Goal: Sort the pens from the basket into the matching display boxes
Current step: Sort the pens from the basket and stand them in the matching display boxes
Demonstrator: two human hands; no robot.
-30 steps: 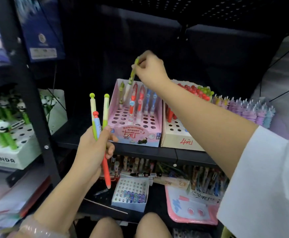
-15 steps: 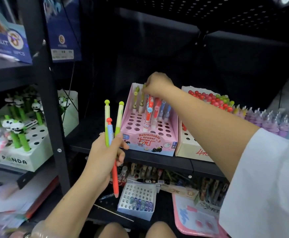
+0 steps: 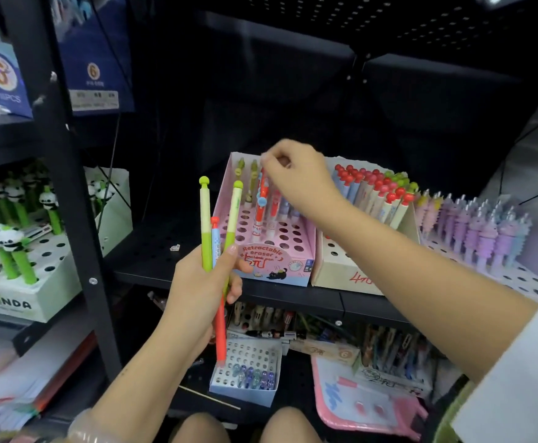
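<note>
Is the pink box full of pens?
No. The pink box holds only a few pens along its back; most front holes are empty.

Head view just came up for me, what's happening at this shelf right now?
A person is sorting pens into display boxes on a black shelf. The left hand grips a small bunch of pens: two green-and-cream ones and a red one. The right hand reaches over the back of the pink box, fingers curled at the tops of the pens standing there; whether it pinches one is unclear. A cream box of red-topped pens stands just right of the pink one.
</note>
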